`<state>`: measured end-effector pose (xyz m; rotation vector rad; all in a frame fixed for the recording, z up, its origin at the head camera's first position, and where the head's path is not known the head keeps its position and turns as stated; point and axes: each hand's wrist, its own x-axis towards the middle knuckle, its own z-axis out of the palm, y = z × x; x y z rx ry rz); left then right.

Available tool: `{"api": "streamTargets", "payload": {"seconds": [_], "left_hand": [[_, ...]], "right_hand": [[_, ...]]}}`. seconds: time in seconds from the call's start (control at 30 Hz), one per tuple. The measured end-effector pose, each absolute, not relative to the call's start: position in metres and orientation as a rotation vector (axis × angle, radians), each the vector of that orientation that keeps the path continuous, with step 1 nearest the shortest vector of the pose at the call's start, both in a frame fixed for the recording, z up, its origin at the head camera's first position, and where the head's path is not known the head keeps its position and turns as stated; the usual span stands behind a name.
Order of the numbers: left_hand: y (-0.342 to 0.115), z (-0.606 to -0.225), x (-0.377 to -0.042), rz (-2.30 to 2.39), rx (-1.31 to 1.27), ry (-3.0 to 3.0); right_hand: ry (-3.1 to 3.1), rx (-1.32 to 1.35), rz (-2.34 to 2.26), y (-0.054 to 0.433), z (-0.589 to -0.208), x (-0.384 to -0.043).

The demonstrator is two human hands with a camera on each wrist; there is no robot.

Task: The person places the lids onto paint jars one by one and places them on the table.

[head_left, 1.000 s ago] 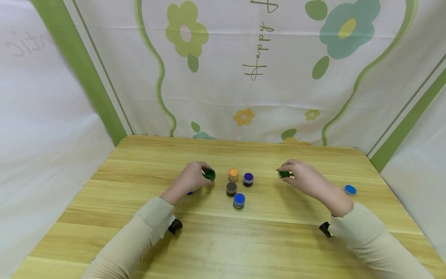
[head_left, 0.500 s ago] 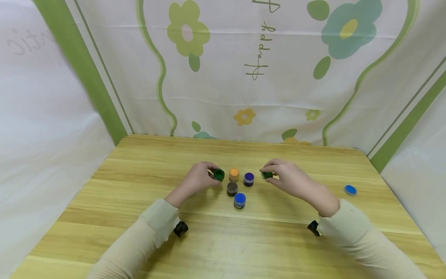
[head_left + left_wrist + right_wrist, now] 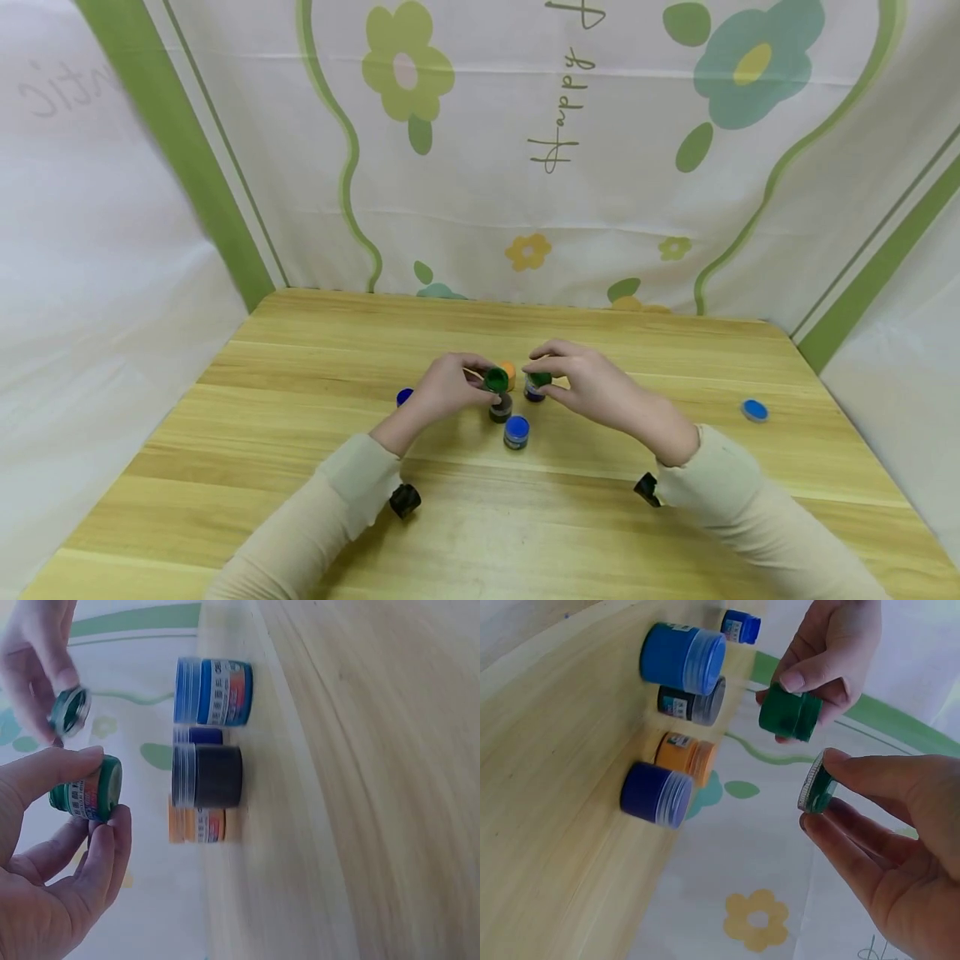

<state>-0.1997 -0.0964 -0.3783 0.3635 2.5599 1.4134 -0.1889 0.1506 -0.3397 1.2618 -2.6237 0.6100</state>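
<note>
My left hand (image 3: 450,385) grips a small green paint jar (image 3: 88,789) by its sides, above the table. In the head view the jar has no lid and green paint shows at its mouth. My right hand (image 3: 588,379) pinches a round lid (image 3: 820,786), clear-rimmed with green on it, between thumb and fingertips. Jar and lid are close together but apart. Below the hands stand a purple jar (image 3: 651,793), an orange jar (image 3: 682,756), a dark grey jar (image 3: 214,776) and a blue jar (image 3: 516,432), all with clear lids.
A blue lid (image 3: 754,410) lies at the right of the wooden table (image 3: 495,533). Partly behind my left hand is another dark blue jar (image 3: 741,627). A white flower-printed cloth (image 3: 480,167) hangs behind the table.
My left hand has moved right with the green jar, and my right hand left with the lid. Both are now over the grouped jars. The dark blue jar at left shows more.
</note>
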Motion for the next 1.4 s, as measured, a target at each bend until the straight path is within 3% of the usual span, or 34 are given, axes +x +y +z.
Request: {"api": "streamTargets", "payload": {"seconds": [0.77, 1.4], "left_hand": [[-0.076, -0.380, -0.192, 1.506, 0.474, 2.440], [-0.067, -0.378, -0.190, 1.481, 0.533, 2.474]], "right_hand": [[-2.593, 1.400, 0.716, 0.137, -0.336, -0.189], [-2.669, 1.279, 0.575, 0.139, -0.334, -0.185]]}}
